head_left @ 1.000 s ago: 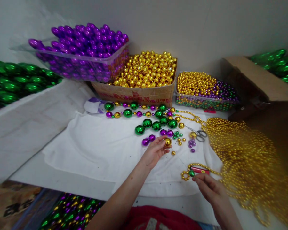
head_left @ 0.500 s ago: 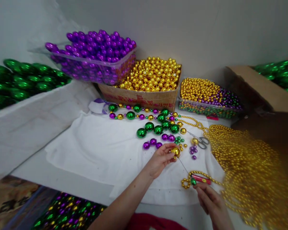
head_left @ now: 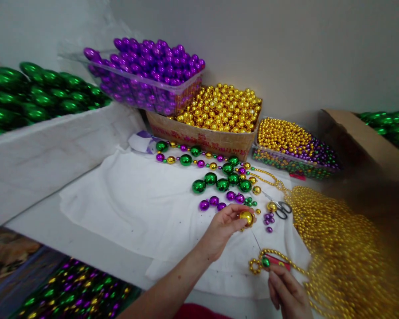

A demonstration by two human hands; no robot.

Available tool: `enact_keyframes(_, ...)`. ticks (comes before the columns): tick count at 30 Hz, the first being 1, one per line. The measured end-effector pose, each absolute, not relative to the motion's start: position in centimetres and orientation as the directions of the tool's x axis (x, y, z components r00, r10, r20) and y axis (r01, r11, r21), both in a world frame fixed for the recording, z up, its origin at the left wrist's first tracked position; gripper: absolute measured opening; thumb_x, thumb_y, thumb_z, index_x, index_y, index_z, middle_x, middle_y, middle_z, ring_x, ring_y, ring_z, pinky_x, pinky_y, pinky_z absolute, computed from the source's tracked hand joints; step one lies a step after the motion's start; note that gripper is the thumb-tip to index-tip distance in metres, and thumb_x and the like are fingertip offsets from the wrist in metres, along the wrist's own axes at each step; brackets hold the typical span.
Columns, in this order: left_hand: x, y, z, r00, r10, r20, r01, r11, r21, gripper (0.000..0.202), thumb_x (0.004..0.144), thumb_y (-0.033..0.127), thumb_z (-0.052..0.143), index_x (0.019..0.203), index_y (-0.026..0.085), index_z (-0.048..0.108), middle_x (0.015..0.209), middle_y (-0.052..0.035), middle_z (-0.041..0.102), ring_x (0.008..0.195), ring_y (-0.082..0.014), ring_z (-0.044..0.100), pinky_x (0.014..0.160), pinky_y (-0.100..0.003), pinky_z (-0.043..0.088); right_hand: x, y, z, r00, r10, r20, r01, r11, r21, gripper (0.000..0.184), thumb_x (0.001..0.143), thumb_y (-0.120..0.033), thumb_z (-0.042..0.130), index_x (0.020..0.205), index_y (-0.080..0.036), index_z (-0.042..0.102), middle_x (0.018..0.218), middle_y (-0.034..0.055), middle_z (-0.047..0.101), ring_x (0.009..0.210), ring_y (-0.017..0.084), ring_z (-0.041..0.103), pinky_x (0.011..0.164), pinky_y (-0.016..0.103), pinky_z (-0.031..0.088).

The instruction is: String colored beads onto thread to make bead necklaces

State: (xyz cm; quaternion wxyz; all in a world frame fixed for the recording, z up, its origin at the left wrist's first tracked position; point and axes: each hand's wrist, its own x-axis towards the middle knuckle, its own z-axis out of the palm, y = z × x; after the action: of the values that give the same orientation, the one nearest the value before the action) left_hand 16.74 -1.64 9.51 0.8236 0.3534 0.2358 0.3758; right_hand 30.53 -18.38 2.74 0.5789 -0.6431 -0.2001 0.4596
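Over the white cloth, my left hand [head_left: 231,223] pinches a large gold bead [head_left: 246,218] between thumb and fingers. A thin line, thread or needle, stretches from that bead down toward a small green bead [head_left: 265,262]. My right hand [head_left: 287,288] has its fingertips closed on the green bead at the lower right. Behind it a slim red object [head_left: 279,262] lies beside a looped gold bead chain [head_left: 255,266]; its kind is unclear. Loose purple beads [head_left: 214,201], big green beads [head_left: 222,184] and little purple beads [head_left: 269,219] surround my left hand.
Scissors [head_left: 283,210] lie right of the beads. A strung bead garland [head_left: 185,160] runs along the back. Behind stand a purple bead tub [head_left: 142,88], a gold bead carton [head_left: 202,139] and a mixed bead tub [head_left: 286,161]. Gold bead strands [head_left: 346,239] heap at right.
The whole view has shifted slightly with my head. Both hands keep their holds on the gold and green beads, with the thin line still between them.
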Motion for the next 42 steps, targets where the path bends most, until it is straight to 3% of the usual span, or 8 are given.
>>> enact_keyframes(6,15.9,-0.8,8.1,0.603,0.767,-0.216,-0.451,0.552,0.701,0.026,0.077,0.027,0.069,0.1,0.015,0.064,0.095,-0.0088,0.067,0.088,-0.0221,0.066,0.087,-0.039,0.047,29.6,-17.7,4.5,0.533,0.77,-0.35,-0.194,-0.291,-0.937,0.039,0.071,-0.052,0.068,0.086,-0.016,0.067,0.049,-0.0034,0.045,0.045,0.009,0.034,0.041,0.021,0.022)
enact_keyframes(14,15.4,-0.4,7.8,0.548,0.794,-0.263,-0.428,0.536,0.727,0.029,0.076,0.028,0.07,0.101,0.013,0.065,0.095,-0.0099,0.068,0.087,-0.0229,0.066,0.083,-0.035,0.049,28.5,-17.3,6.9,0.544,0.769,-0.336,-0.107,-0.334,-0.937,0.038,0.072,-0.052,0.067,0.085,-0.017,0.069,0.051,-0.0033,0.045,0.047,0.01,0.038,0.043,0.021,0.026)
enact_keyframes(25,15.5,0.0,8.0,0.586,0.77,-0.252,-0.4,0.545,0.737,0.028,0.078,0.025,0.068,0.103,0.012,0.066,0.104,-0.0124,0.066,0.084,-0.0217,0.066,0.083,-0.036,0.049,28.3,-18.0,5.6,0.459,0.794,-0.398,-0.156,-0.369,-0.916,0.038,0.077,-0.052,0.062,0.09,-0.016,0.067,0.052,-0.0036,0.044,0.047,0.01,0.038,0.042,0.021,0.025)
enact_keyframes(34,15.3,-0.7,7.9,0.643,0.74,-0.198,-0.483,0.593,0.645,0.029,0.083,0.025,0.061,0.111,0.016,0.063,0.11,-0.0123,0.064,0.093,-0.0235,0.064,0.092,-0.041,0.045,27.9,-18.0,4.2,0.501,0.774,-0.387,-0.285,-0.275,-0.918,0.036,0.074,-0.049,0.067,0.091,-0.017,0.07,0.049,-0.0038,0.042,0.044,0.008,0.031,0.042,0.021,0.018)
enact_keyframes(42,15.5,-0.8,7.9,0.593,0.784,-0.182,-0.5,0.536,0.68,0.025,0.081,0.023,0.065,0.104,0.015,0.063,0.118,-0.0122,0.059,0.093,-0.0207,0.062,0.09,-0.039,0.046,27.7,-17.5,4.7,0.567,0.748,-0.344,-0.173,-0.301,-0.938,0.039,0.071,-0.053,0.068,0.086,-0.017,0.069,0.053,-0.0033,0.043,0.047,0.009,0.036,0.043,0.021,0.024)
